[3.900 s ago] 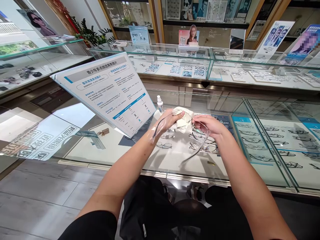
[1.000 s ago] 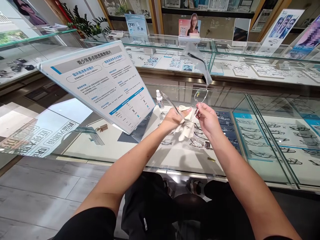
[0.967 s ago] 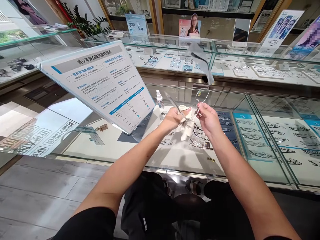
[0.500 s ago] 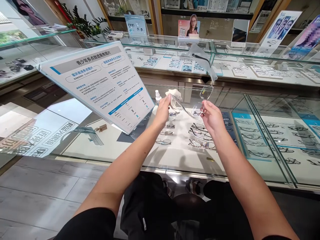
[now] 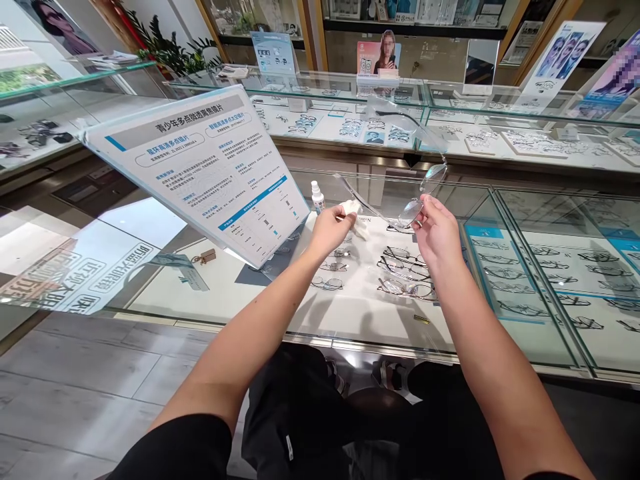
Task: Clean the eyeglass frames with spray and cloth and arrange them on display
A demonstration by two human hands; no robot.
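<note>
Above a glass display desk (image 5: 350, 320), the right hand (image 5: 439, 233) grasps clear-lensed glasses (image 5: 410, 213) in its fingers while the left hand (image 5: 331, 232) pinches a pale cloth (image 5: 358, 221). A white bottle (image 5: 317, 197) stands near the left hand, beside a tilted sign (image 5: 200, 175) headed "青少年多点微透离焦镜片," with "星环高清多点镜片" in blue below. Framed eyewear (image 5: 407, 288) lies under the hands.

We wear black: a short left sleeve (image 5: 175, 450), a sliver of right sleeve (image 5: 560, 475) at the edge, and loose trousers (image 5: 280, 407) with a narrow white tag (image 5: 289, 448). Our footwear (image 5: 393, 375) shows dark and whitish parts, its details too small to tell. Our forearms are bare.
</note>
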